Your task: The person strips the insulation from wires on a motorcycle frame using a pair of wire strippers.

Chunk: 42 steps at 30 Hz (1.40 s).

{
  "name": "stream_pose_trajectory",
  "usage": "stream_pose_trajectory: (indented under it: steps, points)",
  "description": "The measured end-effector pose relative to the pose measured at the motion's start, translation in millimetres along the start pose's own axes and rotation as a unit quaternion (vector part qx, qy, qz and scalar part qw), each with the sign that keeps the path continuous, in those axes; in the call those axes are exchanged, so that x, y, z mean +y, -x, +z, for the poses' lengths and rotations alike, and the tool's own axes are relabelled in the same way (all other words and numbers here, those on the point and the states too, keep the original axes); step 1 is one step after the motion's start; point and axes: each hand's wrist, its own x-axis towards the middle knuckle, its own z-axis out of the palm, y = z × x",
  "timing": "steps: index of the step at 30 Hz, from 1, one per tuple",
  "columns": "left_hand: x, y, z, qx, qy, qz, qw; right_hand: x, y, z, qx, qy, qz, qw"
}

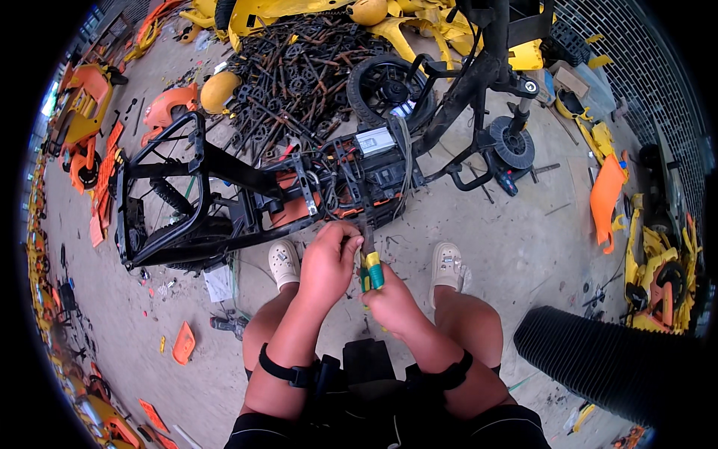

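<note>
My right hand (pixel 396 303) is wrapped round the green-and-yellow handles of a pair of pliers (pixel 374 269). The tool points away from me, toward the black scooter frame (pixel 239 176). Just left of the pliers, my left hand (pixel 333 251) is closed in a pinch, thumb against fingers. Whatever it grips is too small to make out. Both hands are at the near side of the frame's middle, where wiring and a silver box (pixel 375 141) sit above an orange panel (pixel 293 212).
Behind the frame lies a heap of rusty metal parts (pixel 295 75), with a loose wheel (pixel 389 90) beside it. A cordless drill (pixel 504 178) lies on the floor at right. A ribbed black hose (pixel 591 359) stretches across lower right. An orange tray (pixel 184 343) lies at left.
</note>
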Motion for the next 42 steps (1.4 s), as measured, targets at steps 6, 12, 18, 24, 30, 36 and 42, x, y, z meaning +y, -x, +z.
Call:
stream_pose_trajectory:
  steps: [6, 12, 18, 24, 30, 36, 42]
  points:
    - [-0.7, -1.5, -2.8, 0.005, -0.017, 0.012, 1.000, 0.8, -0.8, -3.9, 0.010, 0.104, -0.037, 0.994]
    - [-2.3, -0.9, 0.1, 0.004, 0.057, -0.031, 0.998, -1.7, -0.4, -8.0, -0.027, 0.037, -0.030, 0.999]
    - [6.6, 0.1, 0.6, -0.030, 0.072, -0.066, 0.995, 1.4, -0.5, -9.8, -0.057, -0.099, 0.006, 0.993]
    - [7.8, -1.1, 1.5, -0.010, 0.070, -0.076, 0.995, -11.3, 6.0, -10.2, -0.098, -0.177, 0.004, 0.979]
    - [6.5, -3.7, 5.1, 0.003, 0.043, -0.053, 0.998, 0.7, 0.3, -10.2, -0.150, -0.316, 0.070, 0.934]
    - [1.4, -3.9, 4.6, 0.000, 0.042, -0.048, 0.998, -8.2, 5.5, -6.5, -0.161, -0.324, 0.079, 0.929]
    - [3.4, -4.7, 3.9, -0.004, 0.078, -0.067, 0.995, 5.3, 0.2, -6.3, -0.187, -0.367, 0.055, 0.910]
